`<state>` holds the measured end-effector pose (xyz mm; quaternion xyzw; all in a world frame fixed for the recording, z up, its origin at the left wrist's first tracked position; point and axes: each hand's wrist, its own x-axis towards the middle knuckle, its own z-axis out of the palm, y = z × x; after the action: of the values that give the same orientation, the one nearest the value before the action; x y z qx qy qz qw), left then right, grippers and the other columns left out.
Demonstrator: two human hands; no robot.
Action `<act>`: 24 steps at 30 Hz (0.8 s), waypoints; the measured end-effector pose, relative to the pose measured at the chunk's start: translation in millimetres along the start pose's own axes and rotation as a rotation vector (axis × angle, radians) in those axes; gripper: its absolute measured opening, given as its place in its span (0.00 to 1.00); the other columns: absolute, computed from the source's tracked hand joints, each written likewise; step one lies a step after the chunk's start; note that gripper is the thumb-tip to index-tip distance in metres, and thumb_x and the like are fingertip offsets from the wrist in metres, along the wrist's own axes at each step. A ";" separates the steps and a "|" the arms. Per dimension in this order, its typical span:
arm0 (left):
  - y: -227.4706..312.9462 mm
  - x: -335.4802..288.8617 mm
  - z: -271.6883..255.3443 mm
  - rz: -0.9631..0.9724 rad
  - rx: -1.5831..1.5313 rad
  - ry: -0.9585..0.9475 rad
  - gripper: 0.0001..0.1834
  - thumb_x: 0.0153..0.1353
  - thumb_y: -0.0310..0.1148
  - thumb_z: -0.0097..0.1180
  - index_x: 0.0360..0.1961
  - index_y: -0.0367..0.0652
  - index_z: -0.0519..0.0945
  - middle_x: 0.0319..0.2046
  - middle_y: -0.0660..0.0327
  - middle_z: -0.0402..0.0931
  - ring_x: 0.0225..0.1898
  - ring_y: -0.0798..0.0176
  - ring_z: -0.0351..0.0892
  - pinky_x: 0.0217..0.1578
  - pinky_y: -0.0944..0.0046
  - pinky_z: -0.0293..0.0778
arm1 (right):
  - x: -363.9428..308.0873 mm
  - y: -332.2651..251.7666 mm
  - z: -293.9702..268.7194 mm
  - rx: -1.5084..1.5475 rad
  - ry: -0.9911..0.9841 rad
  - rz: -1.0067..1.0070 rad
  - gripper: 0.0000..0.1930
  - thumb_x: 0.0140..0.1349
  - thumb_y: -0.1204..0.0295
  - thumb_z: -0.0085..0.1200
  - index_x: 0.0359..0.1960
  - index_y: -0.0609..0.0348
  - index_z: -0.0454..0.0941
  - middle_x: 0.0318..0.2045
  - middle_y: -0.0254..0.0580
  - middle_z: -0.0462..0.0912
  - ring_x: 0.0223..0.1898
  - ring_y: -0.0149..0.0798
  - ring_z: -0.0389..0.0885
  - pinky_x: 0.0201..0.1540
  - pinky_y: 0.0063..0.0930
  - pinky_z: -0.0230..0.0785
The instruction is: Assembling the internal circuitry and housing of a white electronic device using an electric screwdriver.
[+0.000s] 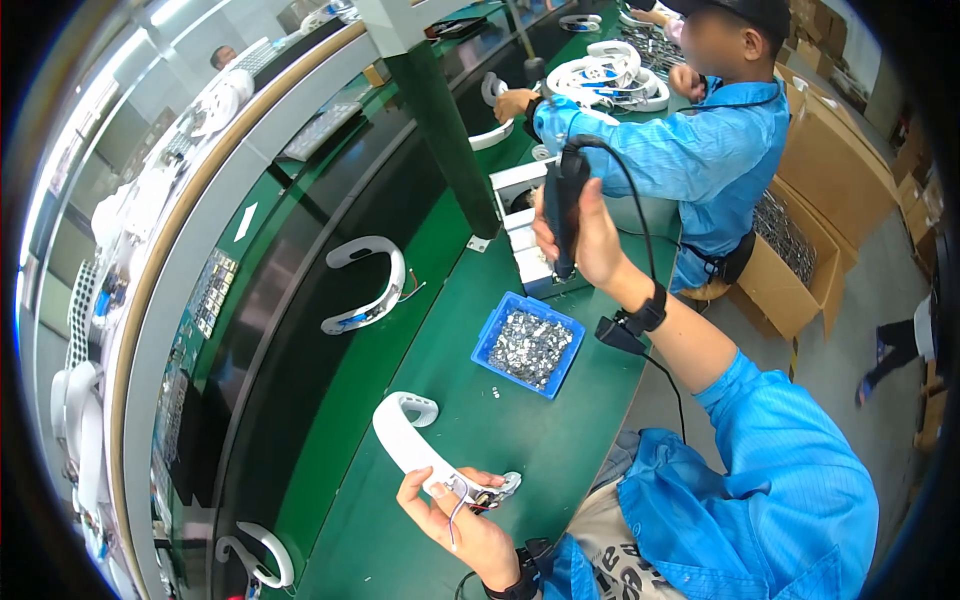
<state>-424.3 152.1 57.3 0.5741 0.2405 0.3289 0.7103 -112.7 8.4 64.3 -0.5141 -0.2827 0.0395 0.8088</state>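
Note:
My left hand [455,515] grips one end of a white curved, U-shaped plastic housing [392,438] above the green bench. Thin wires and small inner parts show at the held end, beside my fingers. Raised to the upper right, my right hand [590,235] is wrapped round a black electric screwdriver [567,205], whose cable loops from its top. The tool is well apart from the housing. Between the hands sits a blue plastic tray [492,329] full of small shiny metal pieces, and a few tiny bits lie beside it on the bench [450,345].
A boxy grey-white device [530,262] stands behind the tray. Another white housing [398,275] with wires lies on the dark conveyor belt [330,380]. A green post [440,130] rises at the bench edge. A co-worker in blue [740,150] works beyond, near cardboard boxes [830,180].

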 end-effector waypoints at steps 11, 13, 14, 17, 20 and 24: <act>2.3 0.1 -0.4 0.022 -0.039 -0.006 0.12 0.83 0.40 0.41 0.59 0.46 0.65 0.25 0.55 0.76 0.25 0.62 0.78 0.31 0.63 0.77 | 10.3 4.1 -4.7 -0.138 0.001 -0.122 0.45 0.71 0.26 0.32 0.40 0.65 0.74 0.22 0.37 0.73 0.21 0.27 0.72 0.25 0.21 0.64; 4.3 0.2 1.9 0.033 -0.042 -0.006 0.12 0.83 0.40 0.41 0.59 0.46 0.65 0.25 0.56 0.76 0.25 0.62 0.78 0.31 0.63 0.77 | 12.7 2.8 -4.0 -0.155 0.004 -0.109 0.44 0.72 0.27 0.32 0.39 0.65 0.74 0.22 0.37 0.73 0.21 0.27 0.71 0.25 0.22 0.64; 3.9 -0.6 1.1 0.032 -0.042 -0.003 0.12 0.83 0.40 0.41 0.59 0.46 0.65 0.25 0.56 0.76 0.25 0.62 0.78 0.31 0.63 0.77 | 13.2 1.5 -3.0 -0.173 0.013 -0.098 0.44 0.73 0.27 0.31 0.39 0.64 0.74 0.22 0.37 0.73 0.20 0.27 0.71 0.25 0.22 0.64; 2.0 -0.1 0.3 0.035 -0.052 -0.005 0.12 0.83 0.40 0.41 0.59 0.47 0.65 0.26 0.56 0.76 0.25 0.62 0.78 0.31 0.62 0.77 | 13.4 -1.8 -0.1 -0.140 0.002 -0.047 0.43 0.74 0.29 0.30 0.38 0.63 0.74 0.21 0.36 0.73 0.20 0.28 0.71 0.24 0.22 0.63; 1.4 -0.2 -1.4 0.032 -0.064 -0.012 0.12 0.83 0.40 0.42 0.59 0.47 0.65 0.26 0.56 0.76 0.25 0.62 0.79 0.31 0.62 0.77 | 9.8 -6.0 2.6 -0.099 -0.030 -0.003 0.43 0.72 0.27 0.29 0.39 0.62 0.73 0.21 0.35 0.72 0.19 0.29 0.71 0.24 0.23 0.63; 2.5 -0.8 -5.4 0.013 -0.068 -0.003 0.11 0.83 0.38 0.42 0.59 0.47 0.65 0.27 0.55 0.77 0.26 0.61 0.80 0.32 0.62 0.78 | -9.0 -33.6 31.1 0.130 0.039 0.068 0.45 0.67 0.20 0.22 0.37 0.57 0.67 0.18 0.35 0.66 0.17 0.31 0.66 0.22 0.24 0.61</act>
<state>-429.2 155.3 58.5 0.5518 0.2242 0.3404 0.7275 -143.3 14.6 98.9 -0.4704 -0.2462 0.0754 0.8441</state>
